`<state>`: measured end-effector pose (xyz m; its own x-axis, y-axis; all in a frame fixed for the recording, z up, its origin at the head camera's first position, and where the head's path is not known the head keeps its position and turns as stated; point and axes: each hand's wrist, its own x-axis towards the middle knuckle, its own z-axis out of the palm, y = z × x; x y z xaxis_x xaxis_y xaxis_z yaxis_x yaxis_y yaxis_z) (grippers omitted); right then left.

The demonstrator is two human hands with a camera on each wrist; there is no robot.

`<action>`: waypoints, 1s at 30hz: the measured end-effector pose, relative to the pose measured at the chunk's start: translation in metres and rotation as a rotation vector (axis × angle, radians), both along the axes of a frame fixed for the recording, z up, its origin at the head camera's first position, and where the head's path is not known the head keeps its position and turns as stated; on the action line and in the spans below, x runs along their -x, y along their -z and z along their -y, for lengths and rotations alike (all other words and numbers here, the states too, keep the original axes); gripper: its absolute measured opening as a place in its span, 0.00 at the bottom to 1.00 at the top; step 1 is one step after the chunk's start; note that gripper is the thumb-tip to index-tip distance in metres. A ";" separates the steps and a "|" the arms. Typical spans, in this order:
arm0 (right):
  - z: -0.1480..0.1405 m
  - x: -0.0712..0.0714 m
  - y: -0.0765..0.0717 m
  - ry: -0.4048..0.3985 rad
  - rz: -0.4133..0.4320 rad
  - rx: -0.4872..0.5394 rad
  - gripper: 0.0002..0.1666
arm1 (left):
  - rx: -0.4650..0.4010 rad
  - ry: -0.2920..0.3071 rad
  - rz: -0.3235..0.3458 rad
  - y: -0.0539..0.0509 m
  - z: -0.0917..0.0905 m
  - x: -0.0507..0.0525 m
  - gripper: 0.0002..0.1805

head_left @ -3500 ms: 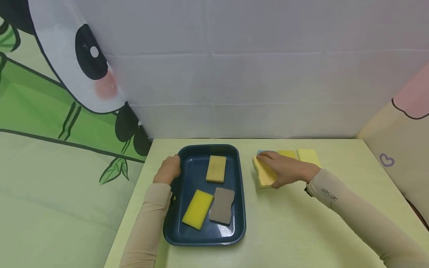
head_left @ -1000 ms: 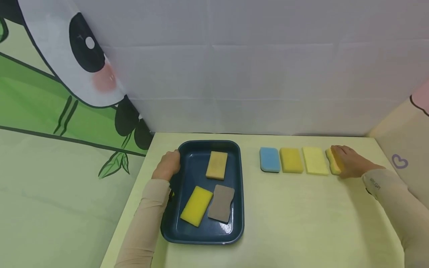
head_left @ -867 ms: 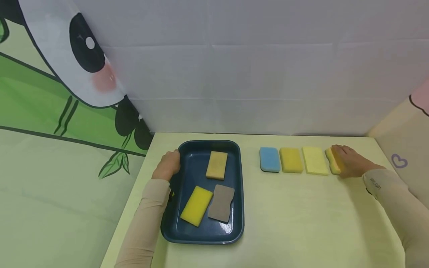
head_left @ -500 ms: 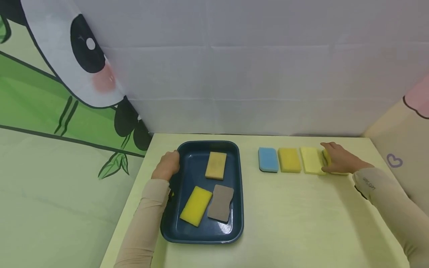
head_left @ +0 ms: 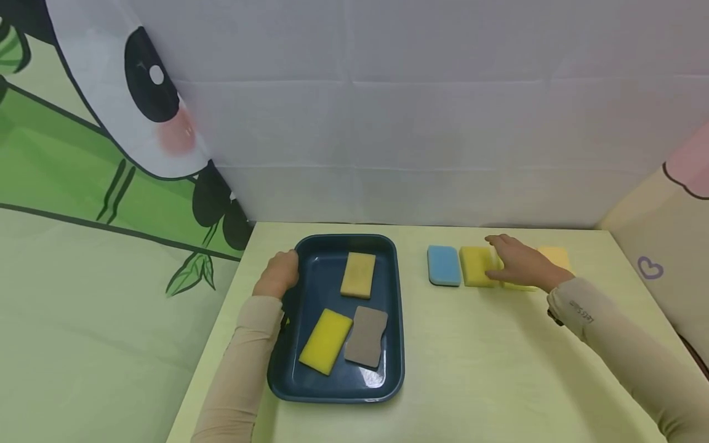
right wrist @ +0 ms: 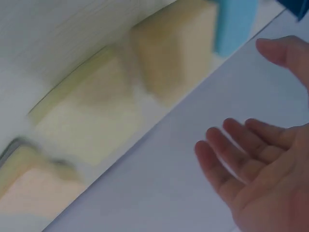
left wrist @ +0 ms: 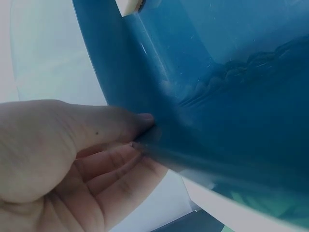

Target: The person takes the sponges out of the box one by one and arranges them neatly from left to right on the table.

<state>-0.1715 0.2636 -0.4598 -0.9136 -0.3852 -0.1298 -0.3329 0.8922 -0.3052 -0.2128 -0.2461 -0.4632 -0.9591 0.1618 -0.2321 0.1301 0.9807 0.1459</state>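
Note:
My left hand [head_left: 277, 275] pinches the left rim of a dark blue tray [head_left: 338, 391], thumb inside the wall and fingers outside, as the left wrist view shows. Three sponges lie flat in the tray: a pale yellow one [head_left: 357, 275], a bright yellow one [head_left: 325, 342] and a grey one [head_left: 366, 336]. My right hand [head_left: 523, 263] hovers with fingers spread over a row of sponges, holding nothing. That row has a blue sponge [head_left: 444, 265], a yellow sponge [head_left: 475, 267], a light yellow sponge [right wrist: 91, 108] partly hidden under the hand, and an orange-yellow sponge [head_left: 556, 257] at the right end.
The pale yellow table [head_left: 471, 369] carries the tray on its left and the sponge row along its back edge. Behind stands a grey-white cloth wall [head_left: 388, 123]. Printed panels flank the table: a green cartoon one [head_left: 111, 277] at left, a cream one [head_left: 664, 246] at right.
My right hand set a sponge at the row's right end, let it go and moved left over the row. The left hand keeps its grip on the tray.

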 end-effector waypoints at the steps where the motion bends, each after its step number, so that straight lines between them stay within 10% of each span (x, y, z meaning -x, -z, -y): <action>1: 0.008 -0.002 -0.002 0.001 -0.012 0.002 0.49 | 0.001 0.001 -0.001 0.000 0.001 0.000 0.10; 16: 0.122 -0.044 -0.020 -0.151 -0.242 0.057 0.46 | 0.002 0.019 -0.004 0.000 0.005 -0.002 0.11; 30: 0.190 -0.070 -0.024 -0.167 -0.265 -0.025 0.51 | -0.006 0.013 0.014 0.000 0.003 -0.003 0.11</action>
<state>-0.1019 0.0738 -0.4360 -0.8411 -0.5328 0.0931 -0.5407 0.8245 -0.1670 -0.2096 -0.2492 -0.4635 -0.9535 0.1753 -0.2450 0.1404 0.9782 0.1533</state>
